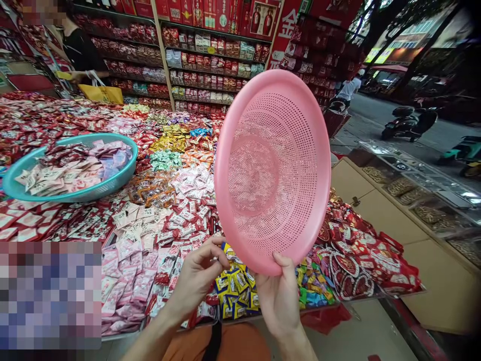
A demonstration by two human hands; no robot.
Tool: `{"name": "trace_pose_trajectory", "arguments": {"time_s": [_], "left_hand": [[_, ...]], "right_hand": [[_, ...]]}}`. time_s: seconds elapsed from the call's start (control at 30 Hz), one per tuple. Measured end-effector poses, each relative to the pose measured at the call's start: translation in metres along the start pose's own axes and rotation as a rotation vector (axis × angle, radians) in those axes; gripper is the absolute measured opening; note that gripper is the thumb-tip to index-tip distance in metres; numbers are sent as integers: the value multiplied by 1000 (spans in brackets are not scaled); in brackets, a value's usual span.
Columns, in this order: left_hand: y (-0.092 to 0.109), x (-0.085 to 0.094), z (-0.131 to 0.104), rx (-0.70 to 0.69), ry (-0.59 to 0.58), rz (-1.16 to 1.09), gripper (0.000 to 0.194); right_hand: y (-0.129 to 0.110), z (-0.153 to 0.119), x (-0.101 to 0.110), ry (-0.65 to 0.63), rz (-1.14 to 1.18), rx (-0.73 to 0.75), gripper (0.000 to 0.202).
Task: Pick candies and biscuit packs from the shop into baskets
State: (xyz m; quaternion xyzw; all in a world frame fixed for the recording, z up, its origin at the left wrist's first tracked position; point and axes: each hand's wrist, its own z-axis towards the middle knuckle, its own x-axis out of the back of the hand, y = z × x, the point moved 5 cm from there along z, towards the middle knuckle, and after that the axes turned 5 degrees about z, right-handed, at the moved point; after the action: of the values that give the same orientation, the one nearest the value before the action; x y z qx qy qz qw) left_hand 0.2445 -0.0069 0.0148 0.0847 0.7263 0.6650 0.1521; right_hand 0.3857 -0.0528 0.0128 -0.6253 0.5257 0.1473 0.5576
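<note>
A pink plastic colander is tipped up in front of me, its perforated inside facing me and nothing in it. My right hand grips its lower rim, thumb over the edge and fingers behind. To the left of the rim is my left hand, fingers loosely bent and apart, with nothing visible in its grasp. Just beyond its fingertips lie yellow-and-blue wrapped sweets. Red-and-white packets and pink packets spread out beside that hand.
A turquoise basket of packets rests on the sweets at left. Red bags bound the right side. Stocked shelves stand behind. A person in black is at back left. Scooters are on the street.
</note>
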Motion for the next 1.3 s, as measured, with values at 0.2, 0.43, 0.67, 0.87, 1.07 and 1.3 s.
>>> {"name": "trace_pose_trajectory", "arguments": {"time_s": [0.2,0.43,0.67,0.87,1.07,1.3], "left_hand": [[-1,-7,1,84,65,-155,10],[-3,-10,-2,131,83,-255,20],[0,-7,-11,232,93,-246,17],[-1,-11,-11,279,55,-171,29],[1,-10,-13,276,62,-158,27],[4,-6,-10,295,26,-103,25]], "right_hand": [[9,-1,3,-22,16,-58,46],[10,0,-1,-6,62,-76,50],[3,3,-7,2,100,-50,50],[4,0,-7,-19,110,-87,47],[5,-1,-7,-24,107,-113,43],[5,2,-4,-34,94,-160,36]]}}
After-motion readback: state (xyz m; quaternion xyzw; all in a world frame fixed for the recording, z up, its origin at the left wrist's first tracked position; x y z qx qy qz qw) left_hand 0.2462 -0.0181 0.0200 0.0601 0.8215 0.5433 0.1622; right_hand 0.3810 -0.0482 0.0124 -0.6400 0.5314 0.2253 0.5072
